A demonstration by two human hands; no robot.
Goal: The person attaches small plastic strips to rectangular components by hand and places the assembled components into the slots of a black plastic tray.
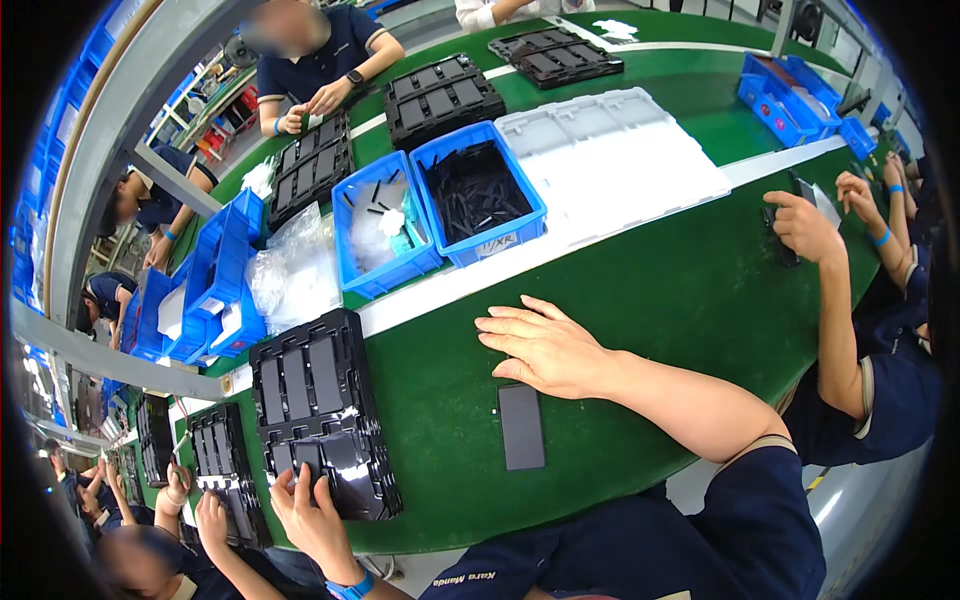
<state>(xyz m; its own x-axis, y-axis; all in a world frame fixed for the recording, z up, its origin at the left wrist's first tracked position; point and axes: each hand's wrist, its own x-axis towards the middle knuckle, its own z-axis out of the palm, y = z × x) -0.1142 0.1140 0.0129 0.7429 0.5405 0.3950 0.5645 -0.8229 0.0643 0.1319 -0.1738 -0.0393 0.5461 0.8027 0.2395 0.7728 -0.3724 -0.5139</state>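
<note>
My left hand (312, 520), with a blue band at the wrist, reaches over the near end of a black moulded tray (375, 440). Its fingertips and thumb are bent around a dark flat phone-like slab (308, 456) there; the contact is partly hidden. Several similar slabs lie in the tray's slots. My right hand (545, 345) hovers over or rests on the green table, palm down, fingers spread and holding nothing. Just below it lies a black phone-like slab (521, 428), flat, with a tiny white bit at its upper left corner.
Beyond my hands stand a blue bin (390, 275) of small parts and a blue bin (500, 245) of black strips. A white plastic sheet (620, 165) lies right of them. More black trays (440, 100) are farther off. Co-workers' hands (805, 225) work at right, left and across.
</note>
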